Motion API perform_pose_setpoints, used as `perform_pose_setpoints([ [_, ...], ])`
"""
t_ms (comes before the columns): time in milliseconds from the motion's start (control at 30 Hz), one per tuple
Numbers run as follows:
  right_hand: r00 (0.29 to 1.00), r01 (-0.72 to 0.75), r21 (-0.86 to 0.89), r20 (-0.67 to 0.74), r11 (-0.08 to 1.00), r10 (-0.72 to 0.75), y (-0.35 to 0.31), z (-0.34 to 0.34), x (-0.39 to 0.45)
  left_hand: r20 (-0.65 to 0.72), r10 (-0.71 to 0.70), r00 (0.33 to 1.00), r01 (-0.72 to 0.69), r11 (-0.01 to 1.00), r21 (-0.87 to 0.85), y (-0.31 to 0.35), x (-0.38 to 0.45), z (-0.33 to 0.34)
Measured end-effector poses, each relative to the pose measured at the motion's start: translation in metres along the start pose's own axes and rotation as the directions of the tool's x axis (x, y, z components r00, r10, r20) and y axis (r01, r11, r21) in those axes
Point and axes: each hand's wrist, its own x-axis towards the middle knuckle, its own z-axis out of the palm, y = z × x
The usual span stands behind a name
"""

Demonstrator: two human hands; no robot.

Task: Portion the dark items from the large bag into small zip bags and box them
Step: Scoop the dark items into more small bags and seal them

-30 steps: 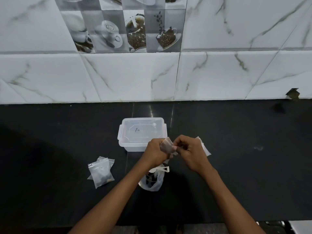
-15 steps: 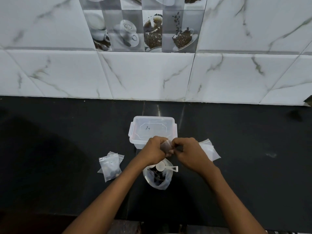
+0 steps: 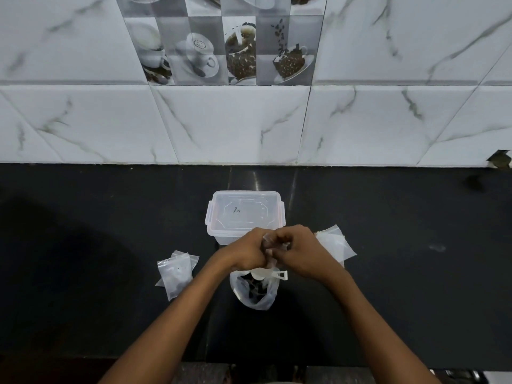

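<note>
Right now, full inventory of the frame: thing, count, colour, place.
small zip bag: 1, clear, pinched between both hands
filled zip bags: 2 or more, clear with dark contents, counter left
empty zip bags: a stack, clear, counter right
large bag: 1, clear, dark items inside, under the hands
scoop: 1, white, on large bag's mouth
box: 1, clear, lid on, behind hands
counter: 1, black
left hand: gripping small zip bag
right hand: gripping small zip bag

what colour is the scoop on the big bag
White, seen in the head view: the scoop rests across the big bag.
</note>
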Motion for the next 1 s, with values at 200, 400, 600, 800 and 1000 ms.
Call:
perform_pose_setpoints([
  [200, 0.992, -0.076, 0.092, 0.11, 0.993, 0.066, 0.002, 0.001, -0.006, 0.066, 0.041, 0.997, -0.023, 0.966, -0.258, -0.007, -0.005, 0.001],
  [400, 0.99, -0.048, 0.206, 0.142, 0.977, 0.019, 0.005, 0.002, -0.007, 0.097, 0.071, 0.993, -0.04, 0.956, -0.29, -0.022, -0.01, 0.002],
  [600, 0.955, -0.069, 0.078, -0.282, 0.995, 0.089, 0.022, 0.015, -0.012, -0.268, -0.189, 0.945, 0.059, 0.902, -0.428, -0.045, -0.031, 0.008],
  [800, 0.962, -0.271, -0.341, -0.078, 0.9, 0.261, 0.043, 0.042, -0.02, -0.628, -0.532, 0.568, 0.199, 0.829, -0.523, -0.062, -0.044, 0.028],
  [1000, 0.967, -0.251, -0.29, -0.125, 0.924, 0.223, 0.047, 0.054, -0.021, -0.592, -0.589, 0.55, 0.365, 0.807, -0.464, -0.068, -0.046, 0.038],
])
